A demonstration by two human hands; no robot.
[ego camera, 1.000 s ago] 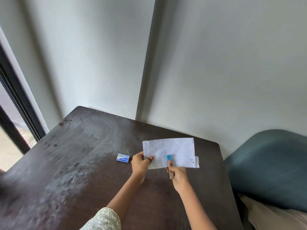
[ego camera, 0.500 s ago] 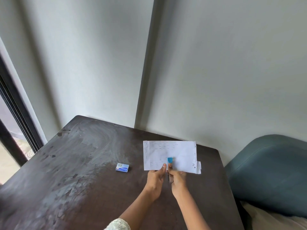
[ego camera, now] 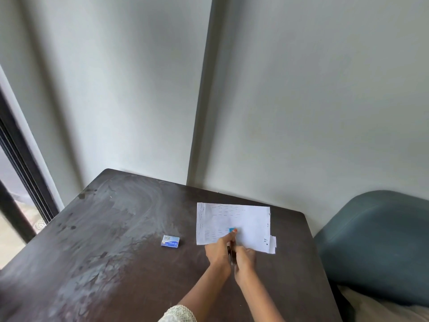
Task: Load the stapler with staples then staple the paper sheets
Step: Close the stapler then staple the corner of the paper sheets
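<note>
White paper sheets point(ego camera: 246, 221) with faint printed lines lie on the dark table point(ego camera: 116, 240) near its far right corner. A small stapler point(ego camera: 232, 230) with a blue tip sits over the sheets' near edge; its body is mostly hidden between my hands. My left hand point(ego camera: 218, 251) presses on the stapler from the left, a fingertip at the blue tip. My right hand point(ego camera: 243, 259) grips the stapler's rear from the right. A small blue and white staple box point(ego camera: 170, 241) rests on the table left of the papers.
The table stands in a corner of pale walls. A dark window frame point(ego camera: 21, 177) runs along the left. A teal padded chair point(ego camera: 380, 247) stands close to the table's right edge.
My left hand let go of the papers' left edge and came over to the stapler beside my right hand. The sheets now lie flatter on the table.
</note>
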